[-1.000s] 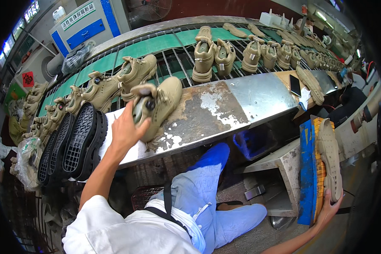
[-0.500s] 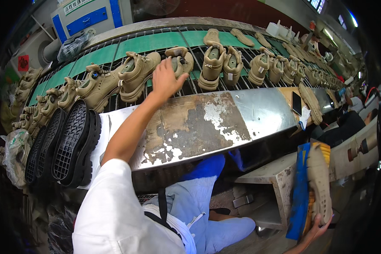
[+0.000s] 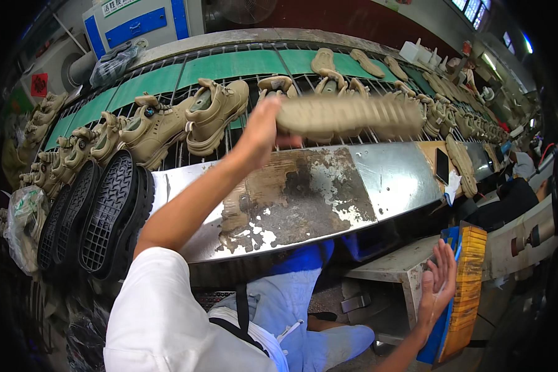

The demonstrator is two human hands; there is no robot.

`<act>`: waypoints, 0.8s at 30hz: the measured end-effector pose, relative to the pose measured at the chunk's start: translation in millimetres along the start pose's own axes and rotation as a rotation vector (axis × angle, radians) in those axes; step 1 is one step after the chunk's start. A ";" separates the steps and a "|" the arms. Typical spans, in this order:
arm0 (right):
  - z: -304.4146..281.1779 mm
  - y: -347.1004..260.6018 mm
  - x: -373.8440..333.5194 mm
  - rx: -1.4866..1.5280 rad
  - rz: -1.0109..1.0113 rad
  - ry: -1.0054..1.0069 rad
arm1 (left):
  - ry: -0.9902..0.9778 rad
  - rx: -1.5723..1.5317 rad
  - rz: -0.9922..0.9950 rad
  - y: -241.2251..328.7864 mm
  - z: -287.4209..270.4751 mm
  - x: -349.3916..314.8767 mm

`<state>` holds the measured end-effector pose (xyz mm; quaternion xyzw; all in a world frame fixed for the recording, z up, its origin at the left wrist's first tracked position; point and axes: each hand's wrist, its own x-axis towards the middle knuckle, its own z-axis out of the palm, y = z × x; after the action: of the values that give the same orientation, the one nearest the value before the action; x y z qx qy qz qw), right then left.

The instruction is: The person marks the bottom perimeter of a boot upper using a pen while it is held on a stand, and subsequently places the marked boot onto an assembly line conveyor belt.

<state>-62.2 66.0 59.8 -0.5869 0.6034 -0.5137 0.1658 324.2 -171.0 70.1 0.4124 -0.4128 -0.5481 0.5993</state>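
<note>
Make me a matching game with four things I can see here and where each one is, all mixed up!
Things:
1. blurred tan sole
2. black soles
3. phone
4. right hand

Places:
A. lying flat on the bench
B. by the blue and orange block, holding nothing
C. held in the left hand
D. propped upright in a row, on the picture's left

Right pairs: 1-C, 2-D, 3-A, 4-B

Left arm (image 3: 195,198) stretched forward, left hand (image 3: 263,130) gripping; right forearm (image 3: 404,350) low, right hand (image 3: 436,291) empty, fingers (image 3: 442,263) slightly curled.
</note>
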 end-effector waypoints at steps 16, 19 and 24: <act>-166.6 49.2 -12.7 -0.599 -0.033 0.264 | 0.648 0.848 0.622 -13.5 -158.4 -37.0; -196.9 67.3 -19.0 -1.004 0.031 0.199 | 0.893 1.236 0.731 14.6 -206.9 -57.6; -248.5 125.3 -27.0 -0.819 0.252 0.102 | 0.695 2.135 0.183 75.5 -223.3 -58.8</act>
<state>-322.3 168.2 50.5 -0.4999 0.8319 -0.2358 -0.0495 556.1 -98.6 67.9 0.8123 -0.5100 0.2764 0.0600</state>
